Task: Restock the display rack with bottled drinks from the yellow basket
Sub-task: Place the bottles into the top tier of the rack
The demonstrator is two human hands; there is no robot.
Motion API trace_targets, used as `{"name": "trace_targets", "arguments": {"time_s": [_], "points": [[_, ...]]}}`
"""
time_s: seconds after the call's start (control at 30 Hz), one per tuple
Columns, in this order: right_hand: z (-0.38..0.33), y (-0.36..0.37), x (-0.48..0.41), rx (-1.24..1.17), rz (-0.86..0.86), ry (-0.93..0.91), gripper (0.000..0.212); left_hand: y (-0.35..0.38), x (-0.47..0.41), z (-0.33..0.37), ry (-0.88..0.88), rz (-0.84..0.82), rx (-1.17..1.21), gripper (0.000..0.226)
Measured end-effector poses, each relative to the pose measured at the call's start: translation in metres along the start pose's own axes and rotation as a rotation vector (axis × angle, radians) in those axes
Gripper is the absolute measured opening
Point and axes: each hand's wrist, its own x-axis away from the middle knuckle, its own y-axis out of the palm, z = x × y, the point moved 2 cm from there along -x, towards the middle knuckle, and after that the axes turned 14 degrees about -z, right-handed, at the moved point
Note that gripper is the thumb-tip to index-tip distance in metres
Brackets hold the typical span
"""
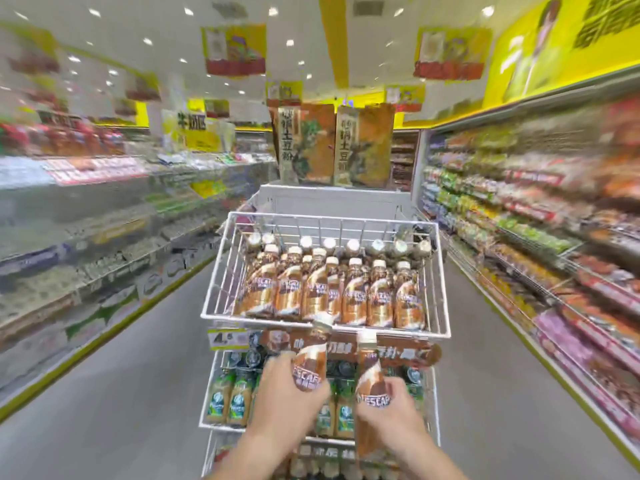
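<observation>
A white wire display rack (325, 332) stands in the aisle straight ahead. Its top tier holds several brown coffee bottles (329, 292) with white caps, standing in rows. My left hand (287, 393) grips a brown coffee bottle (310, 358), tilted, just below the top tier's front rim. My right hand (391, 407) grips a second brown coffee bottle (370, 379), held upright beside the first. The yellow basket is out of view.
The rack's lower tier holds green-labelled bottles (228, 396) and dark caps behind a brown banner (398, 348). A price tag (227, 337) hangs at the tier's left. Stocked store shelves (554, 244) line both sides, with grey floor (145, 393) between them and the rack.
</observation>
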Motion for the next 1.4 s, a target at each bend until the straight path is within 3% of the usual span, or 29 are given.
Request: {"name": "trace_targets", "arguments": {"time_s": [0.13, 0.23, 0.3, 0.57, 0.67, 0.73, 0.8, 0.9, 1.1, 1.4], "points": [[-0.053, -0.018, -0.014, -0.004, 0.041, -0.015, 0.037, -0.028, -0.035, 0.044, 0.064, 0.010, -0.061, 0.034], [-0.089, -0.032, -0.027, 0.006, 0.088, -0.050, 0.050, -0.041, -0.070, 0.063, 0.068, 0.007, -0.107, 0.070], [-0.109, -0.043, -0.039, -0.018, 0.111, -0.068, 0.059, -0.048, -0.091, 0.075, 0.085, 0.000, -0.108, 0.077], [-0.134, -0.076, -0.092, 0.037, 0.207, -0.080, 0.077, -0.043, -0.148, 0.093, 0.036, 0.072, -0.360, 0.072], [-0.128, -0.084, -0.113, 0.098, 0.253, -0.057, 0.075, -0.028, -0.164, 0.089, -0.020, 0.079, -0.371, 0.068], [-0.122, -0.086, -0.127, 0.164, 0.245, -0.045, 0.065, -0.017, -0.172, 0.086, -0.049, 0.121, -0.373, 0.067], [-0.113, -0.085, -0.141, 0.204, 0.223, -0.040, 0.079, -0.006, -0.179, 0.085, -0.072, 0.157, -0.478, 0.068], [-0.105, -0.084, -0.153, 0.213, 0.193, -0.052, 0.078, 0.004, -0.186, 0.082, -0.091, 0.205, -0.565, 0.064], [-0.088, -0.076, -0.158, 0.377, 0.170, -0.125, 0.076, 0.017, -0.184, 0.066, -0.020, 0.237, -0.639, 0.082], [-0.076, -0.082, -0.161, 0.348, 0.075, -0.191, 0.071, 0.022, -0.187, 0.062, -0.006, 0.190, -0.711, 0.067]]}}
